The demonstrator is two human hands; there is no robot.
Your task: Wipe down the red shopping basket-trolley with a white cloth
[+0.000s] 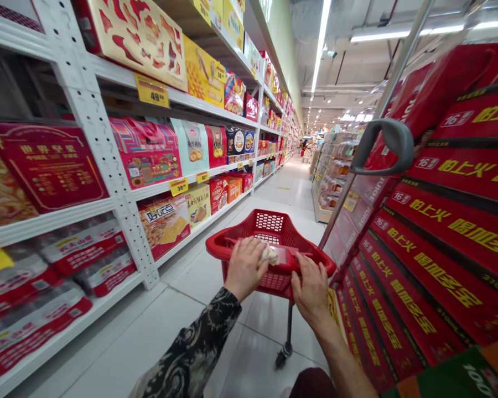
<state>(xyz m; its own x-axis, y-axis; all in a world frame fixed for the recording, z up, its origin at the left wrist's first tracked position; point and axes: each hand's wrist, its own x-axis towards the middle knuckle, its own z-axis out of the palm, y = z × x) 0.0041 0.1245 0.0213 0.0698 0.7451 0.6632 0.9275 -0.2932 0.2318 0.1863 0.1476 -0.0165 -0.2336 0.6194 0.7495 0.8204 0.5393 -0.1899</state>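
A red plastic shopping cart [257, 283] stands in front of me, its basket wall pierced with small holes. My left hand [244, 268] is closed over the left part of its red handle [289, 263]. A crumpled whitish piece, perhaps tissue [270, 254], pokes out by the left fingertips. My right hand [311, 287] curls its fingers over the handle's right part, with the thumb below. Beneath the basket, a grey leg ends in a black caster [284, 354].
White shelves [126, 232] with boxed snacks and yellow price tags line the left side. Stacked red drink cartons [448, 232] rise close on the right. A metal pole with a grey loop handle [384, 146] leans there. Tiled floor [290, 174] runs ahead past a display rack [336, 171].
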